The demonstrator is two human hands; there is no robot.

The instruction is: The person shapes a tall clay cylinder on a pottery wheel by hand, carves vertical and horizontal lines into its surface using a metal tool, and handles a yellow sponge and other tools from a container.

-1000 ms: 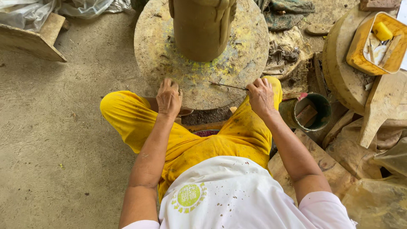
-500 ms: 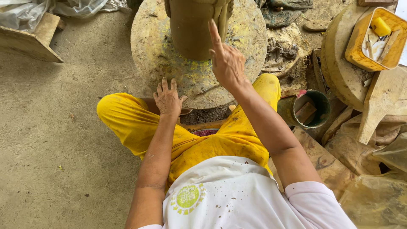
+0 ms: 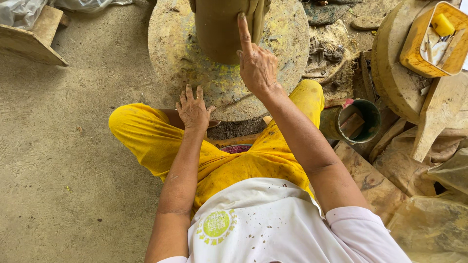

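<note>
The tall brown wet-clay cylinder [image 3: 222, 29] stands at the far middle of the round, yellow-stained stone turning wheel [image 3: 195, 73]. The right hand [image 3: 256, 63] lies open against its near-right wall, fingers [image 3: 243, 29] stretched upward, gripping nothing. The left hand [image 3: 193, 109] rests flat and spread on the wheel's near rim, also holding nothing. The clay looks soft, so a hard push from that raised fingertip could dent the wall or tip the cylinder off centre. A jerk of the rim hand could wobble it. To the right, a green bucket [image 3: 358, 119] sits beside the yellow-trousered knee [image 3: 312, 97]; a swing could knock it.
</note>
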